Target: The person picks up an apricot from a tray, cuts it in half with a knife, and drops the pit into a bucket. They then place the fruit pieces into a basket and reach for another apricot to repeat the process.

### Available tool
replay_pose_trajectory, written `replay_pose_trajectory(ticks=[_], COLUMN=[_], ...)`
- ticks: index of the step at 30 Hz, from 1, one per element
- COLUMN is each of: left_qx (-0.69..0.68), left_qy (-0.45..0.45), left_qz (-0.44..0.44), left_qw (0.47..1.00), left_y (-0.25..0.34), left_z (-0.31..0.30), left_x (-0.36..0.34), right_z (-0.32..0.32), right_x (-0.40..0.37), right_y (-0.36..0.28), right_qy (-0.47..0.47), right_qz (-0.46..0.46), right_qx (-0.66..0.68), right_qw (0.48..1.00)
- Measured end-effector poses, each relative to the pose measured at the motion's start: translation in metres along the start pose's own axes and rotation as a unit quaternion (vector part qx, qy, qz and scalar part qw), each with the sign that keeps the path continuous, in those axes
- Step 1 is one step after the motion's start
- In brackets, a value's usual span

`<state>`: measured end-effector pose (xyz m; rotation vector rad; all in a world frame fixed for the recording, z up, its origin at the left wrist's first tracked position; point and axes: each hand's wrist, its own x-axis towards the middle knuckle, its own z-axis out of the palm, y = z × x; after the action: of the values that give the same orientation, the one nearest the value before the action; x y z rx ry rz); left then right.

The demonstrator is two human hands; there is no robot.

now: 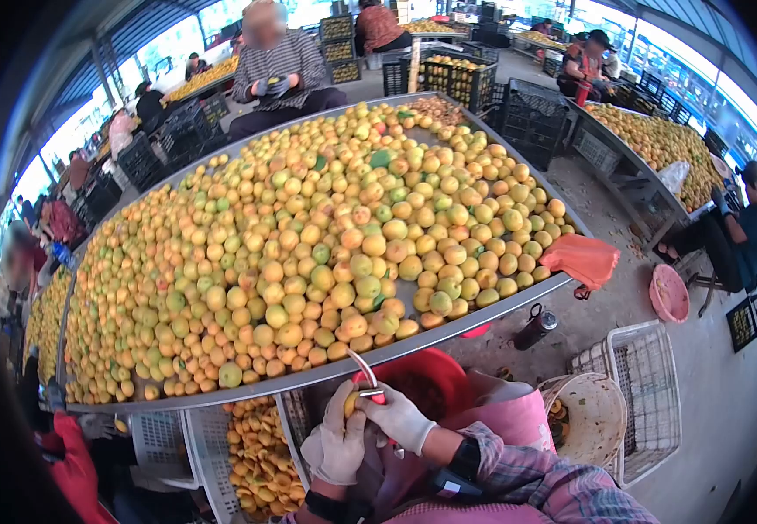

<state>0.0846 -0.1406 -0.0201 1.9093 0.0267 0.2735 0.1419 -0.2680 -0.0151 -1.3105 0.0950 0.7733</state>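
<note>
Both my hands wear white gloves, low in the head view below the table edge. My left hand (335, 441) grips a small yellow fruit (351, 403) between thumb and fingers. My right hand (399, 417) holds a knife (364, 371) with a red handle, its thin blade pointing up and left; the handle end rests against the fruit. Just behind the hands is a red basin (435, 371). Above them a big metal sorting table (448, 330) is heaped with several yellow, orange and green fruits (326, 236).
A white crate (206, 445) with fruit stands lower left, an empty white crate (653, 384) and a woven basket (595, 417) at right. A dark bottle (536, 327), an orange cloth (581, 258), and a pink lid (669, 293) lie nearby. Other people sit at further tables.
</note>
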Motion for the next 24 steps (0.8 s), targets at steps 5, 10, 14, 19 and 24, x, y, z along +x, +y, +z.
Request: replay_pose_trajectory(ticks=[5, 10, 14, 19, 24], left_qx=[0.05, -0.004, -0.384, -0.488, 0.069], left_qy=[0.04, 0.087, 0.097, 0.162, 0.15], left_qz=[-0.026, -0.087, -0.242, -0.244, -0.118], left_qw=[0.998, 0.992, 0.886, 0.822, 0.979], left_y=[-0.004, -0.009, -0.016, -0.045, -0.069], left_z=[0.01, 0.016, 0.006, -0.021, -0.081], left_x=[-0.001, 0.009, 0.019, 0.018, -0.007], right_z=[-0.001, 0.009, -0.011, -0.028, -0.05], right_x=[-0.002, 0.029, -0.002, 0.004, -0.004], right_y=[0.006, 0.066, 0.005, 0.011, -0.007], right_qy=[-0.028, 0.062, -0.071, -0.064, -0.041], right_qz=[-0.013, -0.309, -0.031, 0.034, 0.078], right_qx=[-0.034, -0.089, -0.017, -0.04, -0.169], right_qw=[0.999, 0.945, 0.997, 0.997, 0.982])
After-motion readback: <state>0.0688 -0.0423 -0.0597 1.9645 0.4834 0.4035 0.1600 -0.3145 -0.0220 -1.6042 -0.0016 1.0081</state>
